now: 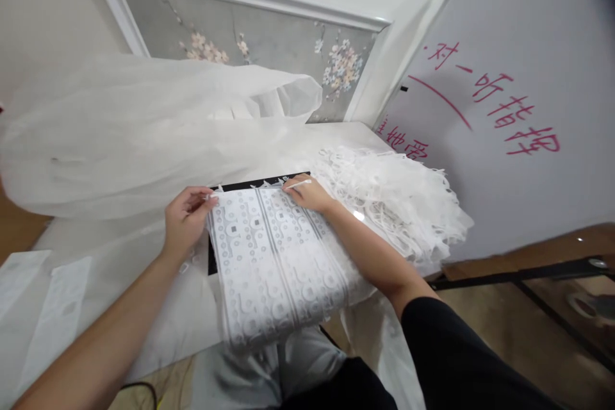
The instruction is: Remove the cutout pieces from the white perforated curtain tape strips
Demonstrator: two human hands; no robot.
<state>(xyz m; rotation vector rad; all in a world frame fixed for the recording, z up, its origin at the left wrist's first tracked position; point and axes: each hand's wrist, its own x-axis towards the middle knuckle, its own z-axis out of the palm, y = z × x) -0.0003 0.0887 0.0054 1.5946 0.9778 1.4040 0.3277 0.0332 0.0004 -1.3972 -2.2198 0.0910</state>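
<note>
Both hands' fingers point(204, 197) on perforated white lace sheet point(273, 256), black board point(259, 183) beneath

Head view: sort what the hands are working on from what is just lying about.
In hand: left hand pinching the perforated white sheet; right hand with a thin white tool; black board underneath.
Lying about: heap of cut-out scraps; sheer fabric bag; whiteboard.

Two hands point(185, 218) point(307, 192), one lace sheet point(273, 256)

I see both forearms bare, the left hand point(185, 218) and right hand point(307, 193) ungloved, no rings; a black sleeve point(461, 359) covers the right upper arm, grey trousers point(250, 378) nearest.
</note>
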